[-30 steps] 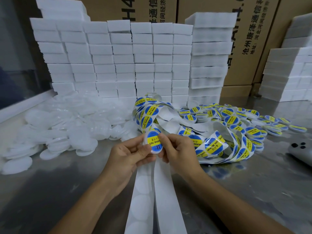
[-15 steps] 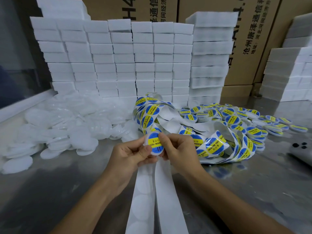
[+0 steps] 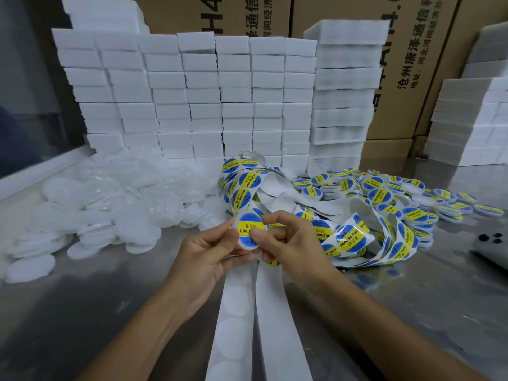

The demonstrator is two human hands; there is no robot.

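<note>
both hands, left hand [image 3: 209, 251] and right hand [image 3: 291, 243], pinching white lid [image 3: 248, 243] bearing blue-yellow sticker [image 3: 247, 225].

Steel tabletop [image 3: 82, 312]: white lids [image 3: 110, 204] by the left edge, foam blocks [image 3: 209, 105] along the back, label strip [image 3: 351, 237] centre, labelled lids [image 3: 412, 199] and phone [image 3: 492, 246] right.

Cool, even overhead light brightens the white foam blocks [image 3: 209, 86]. The steel tabletop [image 3: 412, 312] shows soft glare and faint shadows. Wide-angle distortion bends the edges, where detail softens.
</note>
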